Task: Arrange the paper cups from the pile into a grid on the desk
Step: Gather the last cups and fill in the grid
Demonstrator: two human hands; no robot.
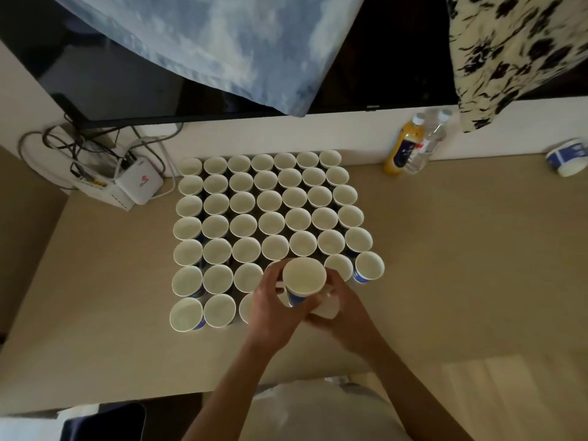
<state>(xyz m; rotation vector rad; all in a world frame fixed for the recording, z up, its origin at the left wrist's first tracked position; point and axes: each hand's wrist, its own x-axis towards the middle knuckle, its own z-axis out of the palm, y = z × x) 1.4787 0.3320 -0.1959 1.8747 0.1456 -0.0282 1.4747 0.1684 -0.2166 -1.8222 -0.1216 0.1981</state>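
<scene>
At the near edge of the beige desk (445, 265) both bare forearms reach in from below. The left hand (273, 310) curls its fingers and thumb around the lower wall of a raised paper cup (304, 278), white inside with a blue band on its outside, mouth up and tilted slightly toward the camera. The right hand (343, 316) closes around something white just under and to the right of that cup; it looks like more cups nested together, though the hands hide most of it, so I cannot tell exactly what its fingers pinch. The held cup hangs above the near right part of the grid of cups (270, 224), over the two nearest rows.

The grid stands on the middle of the desk, all cups upright and open, rims nearly touching. The nearest row shows two full cups at the left and a third partly hidden behind the left hand. The next row back runs from the left to a last cup (369, 268) at its right end, blue band showing. Beyond these lie five full rows of seven, reaching the far edge by the wall.

Far left of the grid, a white router (140, 183) sits among tangled cables (73, 144). Far right stand an orange juice bottle (404, 148) and a clear water bottle (428, 144), touching. At the far right edge a single paper cup lies on its side (569, 157). Above, a dark television screen (391, 58) is draped with blue cloth (222, 43) and floral cloth (515, 52).
</scene>
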